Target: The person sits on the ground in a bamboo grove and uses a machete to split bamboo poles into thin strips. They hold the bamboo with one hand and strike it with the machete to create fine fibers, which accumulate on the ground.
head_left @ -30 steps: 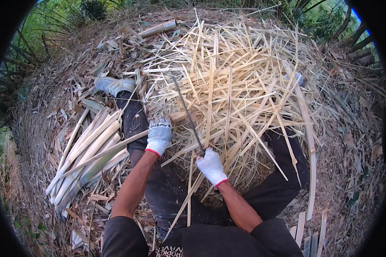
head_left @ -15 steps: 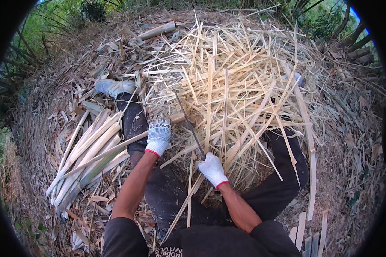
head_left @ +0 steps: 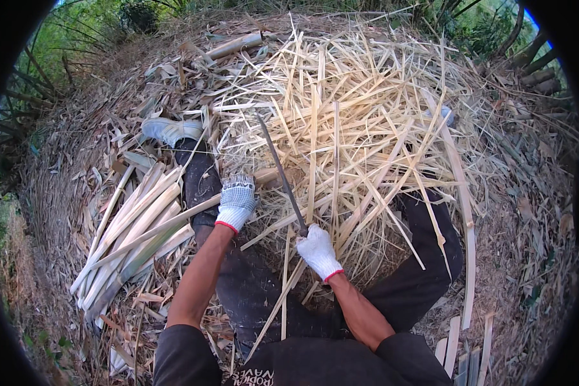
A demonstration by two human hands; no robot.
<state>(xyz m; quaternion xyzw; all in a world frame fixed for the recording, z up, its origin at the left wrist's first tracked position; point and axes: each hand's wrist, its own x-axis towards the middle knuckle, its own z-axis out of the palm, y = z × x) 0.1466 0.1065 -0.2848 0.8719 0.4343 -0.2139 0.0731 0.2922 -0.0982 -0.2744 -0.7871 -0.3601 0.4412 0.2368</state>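
My left hand (head_left: 237,202), in a white knit glove with a red cuff, is closed around a long split bamboo strip (head_left: 167,226). One end of the strip pokes out past the glove toward the middle; the other reaches down over the bundle at left. In my right hand (head_left: 318,253), gloved the same way, is the handle of a long, dark, narrow-bladed knife (head_left: 282,172). Its blade points up and to the left, near the strip's short end. Whether blade and strip touch, I cannot tell.
A bundle of split bamboo pieces (head_left: 132,235) lies left of my outstretched leg. Thin pale bamboo slivers (head_left: 360,109) form a wide heap ahead, partly over my right leg. A cut bamboo pole (head_left: 235,46) rests at the back; more strips (head_left: 453,347) lie at lower right.
The knife blade has turned so that more of its flat side shows, and its tip has shifted slightly left and up. My left hand has stayed almost in place on the strip.
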